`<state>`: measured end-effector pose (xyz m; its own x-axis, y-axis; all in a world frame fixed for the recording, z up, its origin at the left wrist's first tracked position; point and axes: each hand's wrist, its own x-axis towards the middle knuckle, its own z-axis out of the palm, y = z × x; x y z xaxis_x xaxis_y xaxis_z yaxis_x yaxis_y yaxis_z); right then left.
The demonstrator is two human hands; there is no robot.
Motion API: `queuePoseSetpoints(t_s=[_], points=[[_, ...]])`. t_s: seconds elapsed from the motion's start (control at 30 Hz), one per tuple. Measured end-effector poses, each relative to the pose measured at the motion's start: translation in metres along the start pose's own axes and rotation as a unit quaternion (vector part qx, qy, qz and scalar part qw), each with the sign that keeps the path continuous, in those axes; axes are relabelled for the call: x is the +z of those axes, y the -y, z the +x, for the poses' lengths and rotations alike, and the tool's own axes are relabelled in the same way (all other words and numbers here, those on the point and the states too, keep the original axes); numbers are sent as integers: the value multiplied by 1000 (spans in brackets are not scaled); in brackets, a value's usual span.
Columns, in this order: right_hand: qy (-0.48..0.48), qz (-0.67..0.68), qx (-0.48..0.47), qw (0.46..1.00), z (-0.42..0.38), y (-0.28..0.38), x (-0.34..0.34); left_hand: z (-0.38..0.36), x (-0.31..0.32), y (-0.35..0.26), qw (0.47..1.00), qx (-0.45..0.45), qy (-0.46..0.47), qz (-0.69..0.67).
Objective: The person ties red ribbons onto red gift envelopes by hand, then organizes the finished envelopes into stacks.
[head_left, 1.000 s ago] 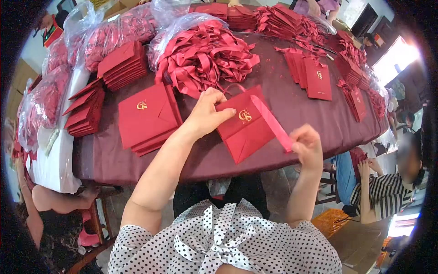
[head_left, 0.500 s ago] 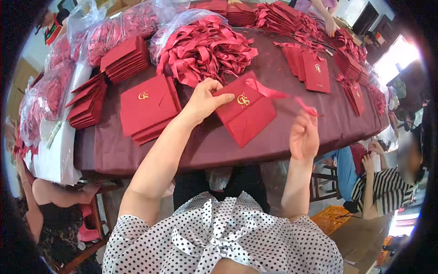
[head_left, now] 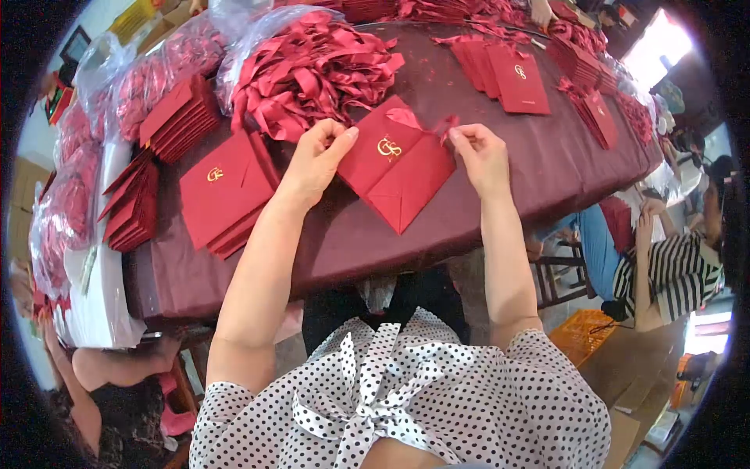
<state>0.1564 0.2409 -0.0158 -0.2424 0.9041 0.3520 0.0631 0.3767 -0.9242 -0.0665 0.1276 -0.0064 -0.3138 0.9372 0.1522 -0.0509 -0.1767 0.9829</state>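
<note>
A red envelope-style paper bag (head_left: 402,184) with a gold monogram is tilted over the table in front of me. My left hand (head_left: 319,156) pinches its left corner between thumb and fingers. From its upper edge runs a red ribbon (head_left: 404,117), whose far part is by my right hand (head_left: 482,152). That hand's thumb and fingertips are pinched on the ribbon near the bag's right corner. Behind the bag lies a large heap of loose red ribbons (head_left: 316,70). Left of my left hand is a stack of matching red bags (head_left: 223,187).
More folded stacks (head_left: 181,117) stand at the left beside plastic-wrapped ribbon bundles (head_left: 168,70). Finished-looking bags with ribbons (head_left: 519,82) lie at the back right of the dark tablecloth (head_left: 500,195). A person in a striped top (head_left: 668,273) sits at the right, near an orange crate (head_left: 582,332).
My right hand has moved up and left to the bag's right corner, bringing the ribbon in. The bag has shifted slightly left in view, still held by my left hand.
</note>
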Motion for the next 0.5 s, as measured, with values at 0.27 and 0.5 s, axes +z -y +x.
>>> queuePoseSetpoints(t_s=[0.27, 0.5], points=[[-46, 161, 71, 983, -5, -5, -11, 0, -3, 4, 996, -39, -2, 77], [-101, 212, 53, 971, -6, -12, -16, 2, -1, 10, 998, -21, -21, 47]])
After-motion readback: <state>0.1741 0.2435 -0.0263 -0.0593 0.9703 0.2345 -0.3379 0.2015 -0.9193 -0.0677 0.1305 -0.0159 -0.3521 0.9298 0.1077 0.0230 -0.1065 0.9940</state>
